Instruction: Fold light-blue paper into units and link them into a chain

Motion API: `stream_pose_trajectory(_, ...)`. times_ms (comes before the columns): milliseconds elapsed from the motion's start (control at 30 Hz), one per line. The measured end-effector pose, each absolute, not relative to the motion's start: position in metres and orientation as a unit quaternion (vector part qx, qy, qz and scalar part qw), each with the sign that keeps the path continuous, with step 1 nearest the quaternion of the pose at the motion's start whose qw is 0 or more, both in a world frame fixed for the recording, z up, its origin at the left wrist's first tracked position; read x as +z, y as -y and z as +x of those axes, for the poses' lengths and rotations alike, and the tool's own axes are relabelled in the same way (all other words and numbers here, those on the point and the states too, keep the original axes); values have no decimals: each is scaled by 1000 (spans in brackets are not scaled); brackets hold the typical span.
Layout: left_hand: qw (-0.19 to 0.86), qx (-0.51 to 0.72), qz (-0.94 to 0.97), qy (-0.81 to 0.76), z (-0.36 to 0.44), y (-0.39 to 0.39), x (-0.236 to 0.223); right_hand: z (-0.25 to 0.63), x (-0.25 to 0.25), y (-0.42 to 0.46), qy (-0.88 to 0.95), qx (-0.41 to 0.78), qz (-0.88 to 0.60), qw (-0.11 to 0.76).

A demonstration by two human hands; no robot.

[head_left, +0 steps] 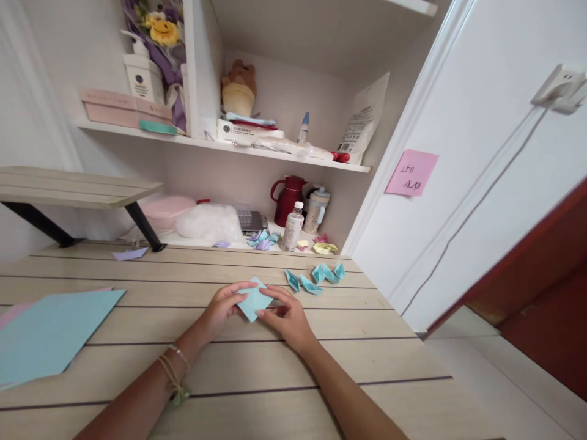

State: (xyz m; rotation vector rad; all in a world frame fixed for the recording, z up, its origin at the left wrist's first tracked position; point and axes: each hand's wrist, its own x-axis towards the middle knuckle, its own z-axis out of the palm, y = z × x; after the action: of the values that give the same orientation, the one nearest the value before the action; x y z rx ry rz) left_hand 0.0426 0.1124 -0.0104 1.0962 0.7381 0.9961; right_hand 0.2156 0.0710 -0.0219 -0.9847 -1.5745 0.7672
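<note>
folded blue paper [253,300]: a small diamond, one corner toward me, held over the desk [238,366], short of the middle of its back edge. whether it touches the wood, i can't tell.

my left hand [228,304] pinches its left side, thumb on the face, fingers along the upper edge. my right hand [288,315] pinches its right side, index finger high, thumb low by the near corner.

handling, my judgement: light, even grip both sides; match corners before pressing; run a thumbnail down each crease; don't pull the sides apart hard, as thin paper likely tears at the tip.

just beyond my right hand, toward the desk's back right corner: a loose group of small blue paper boats [311,285], five by my count.

left part of desk: large blue sheet [59,330], with a pink sheet [16,313] showing under its far edge.

back edge: clear bottle [292,229], upright, white cap; purple folded paper [130,254] near the back left, beside a black riser leg [144,226].
</note>
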Motion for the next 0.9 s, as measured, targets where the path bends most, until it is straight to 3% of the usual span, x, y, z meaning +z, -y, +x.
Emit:
stream_pose_trajectory(200,686,432,486,-327,41,-114,-12,217,-25,-71,698,306,-419,494)
stream_pose_trajectory(900,672,432,501,-332,42,-112,-11,216,-27,-70,696,300,-420,500)
